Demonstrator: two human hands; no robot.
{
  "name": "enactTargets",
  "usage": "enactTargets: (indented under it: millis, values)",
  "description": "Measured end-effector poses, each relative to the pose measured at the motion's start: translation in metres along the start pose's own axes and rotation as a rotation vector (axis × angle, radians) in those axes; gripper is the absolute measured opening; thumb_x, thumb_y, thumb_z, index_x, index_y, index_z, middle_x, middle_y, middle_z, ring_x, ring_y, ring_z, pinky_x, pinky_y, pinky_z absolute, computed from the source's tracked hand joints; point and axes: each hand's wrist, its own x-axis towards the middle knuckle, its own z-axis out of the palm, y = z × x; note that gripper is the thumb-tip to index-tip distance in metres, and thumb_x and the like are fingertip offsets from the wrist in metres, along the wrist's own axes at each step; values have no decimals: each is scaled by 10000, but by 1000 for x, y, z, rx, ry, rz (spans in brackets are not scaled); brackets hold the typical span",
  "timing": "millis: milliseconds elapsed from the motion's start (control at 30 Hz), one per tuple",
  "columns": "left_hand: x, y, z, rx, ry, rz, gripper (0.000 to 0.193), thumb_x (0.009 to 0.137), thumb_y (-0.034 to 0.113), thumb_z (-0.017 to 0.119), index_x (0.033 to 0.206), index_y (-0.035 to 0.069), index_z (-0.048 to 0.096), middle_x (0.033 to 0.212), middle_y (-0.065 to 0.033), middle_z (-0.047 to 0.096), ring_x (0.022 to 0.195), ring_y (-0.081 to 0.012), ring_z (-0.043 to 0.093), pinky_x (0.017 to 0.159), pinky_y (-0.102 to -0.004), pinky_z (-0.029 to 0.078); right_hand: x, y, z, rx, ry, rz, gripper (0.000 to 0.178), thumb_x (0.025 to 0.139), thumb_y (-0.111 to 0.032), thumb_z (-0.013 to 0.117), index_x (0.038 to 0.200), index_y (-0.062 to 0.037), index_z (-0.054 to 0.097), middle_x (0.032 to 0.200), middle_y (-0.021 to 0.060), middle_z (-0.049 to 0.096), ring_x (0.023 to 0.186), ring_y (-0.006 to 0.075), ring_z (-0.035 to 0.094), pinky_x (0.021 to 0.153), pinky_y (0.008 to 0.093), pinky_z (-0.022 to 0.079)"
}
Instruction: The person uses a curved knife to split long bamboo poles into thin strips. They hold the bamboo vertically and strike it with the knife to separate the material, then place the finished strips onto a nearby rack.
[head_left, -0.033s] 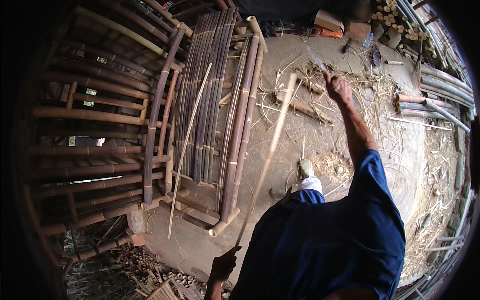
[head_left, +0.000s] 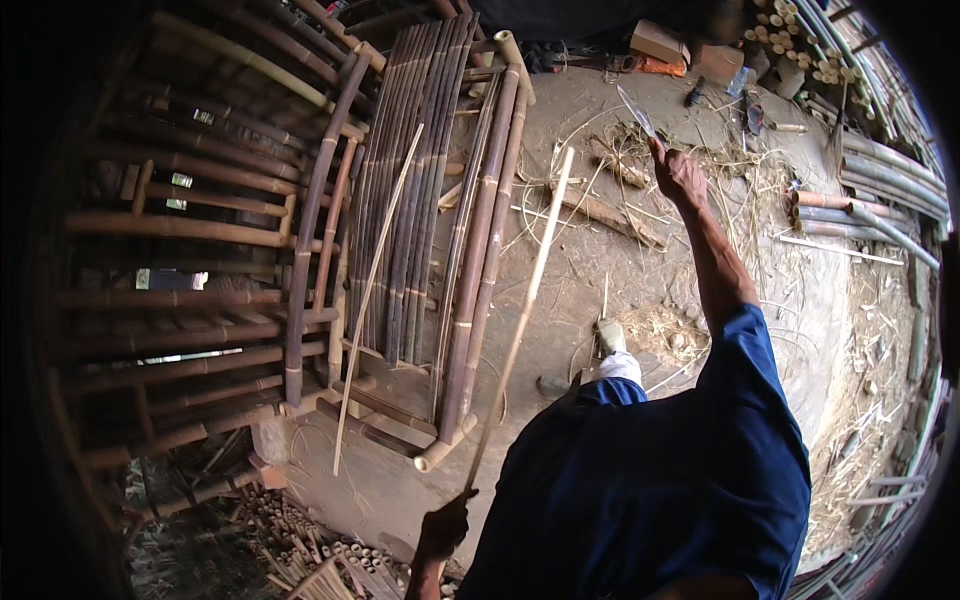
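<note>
My left hand (head_left: 443, 528) is closed around the lower end of a long, pale bamboo strip (head_left: 535, 275), which slants up and to the right in front of me. My right hand (head_left: 682, 180), arm stretched forward, grips a knife (head_left: 637, 110) by its handle; the blade points away and to the left. Knife and strip are apart. Left of the strip stands a bamboo frame (head_left: 490, 190) with dark slats (head_left: 400, 200) laid side by side. Another thin pale strip (head_left: 380, 240) lies across those slats.
Stacked bamboo furniture frames (head_left: 190, 235) fill the left side. Shavings and a split wooden piece (head_left: 610, 215) litter the floor ahead. Bamboo poles (head_left: 890, 170) lie at the right, cut pieces (head_left: 340, 560) at lower left. A cardboard box (head_left: 658, 42) and a bottle (head_left: 738, 80) sit at the back.
The upper end of the bamboo strip has swung slightly left and is less blurred. The knife blade shows more sharply; both hands have hardly moved.
</note>
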Motion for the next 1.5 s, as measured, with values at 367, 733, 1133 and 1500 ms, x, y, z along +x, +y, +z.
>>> enactTargets:
  millis: [367, 733, 1133, 1500]
  values:
    - [161, 76, 36, -442, 56, 260, 390, 1032, 227, 477, 1366, 26, 464, 581, 59, 332, 467, -30, 333, 435, -210, 296, -293, -117, -5, 286, -613, -993, 726, 907, -730, 349, 1048, -80, 642, 937, 206, 662, 774, 338, 689, 632, 483, 553]
    - [65, 79, 28, 130, -37, 531, 508, 1008, 200, 472, 1457, -18, 375, 615, 50, 409, 541, -40, 399, 497, -228, 345, -78, -31, -11, 153, -169, -239, 695, 947, -689, 333, 975, -91, 686, 587, 116, 599, 491, 261, 581, 499, 412, 482]
    - [69, -10, -14, 30, -82, 71, 508, 961, 394, 597, 1340, 59, 546, 658, 49, 469, 589, -44, 425, 544, -243, 396, -36, 81, 0, 755, -181, 340, 734, 877, -732, 477, 583, -68, 578, 541, 65, 545, 482, 155, 519, 476, 354, 424]
    - [265, -192, 80, 141, -48, 2, 407, 818, 383, 672, 1119, 114, 723, 805, -178, 719, 777, -253, 717, 732, -387, 547, -364, 184, 172, -120, -942, 48, 511, 807, -549, 685, 807, -40, 733, 868, 178, 715, 822, 302, 702, 726, 407, 539]
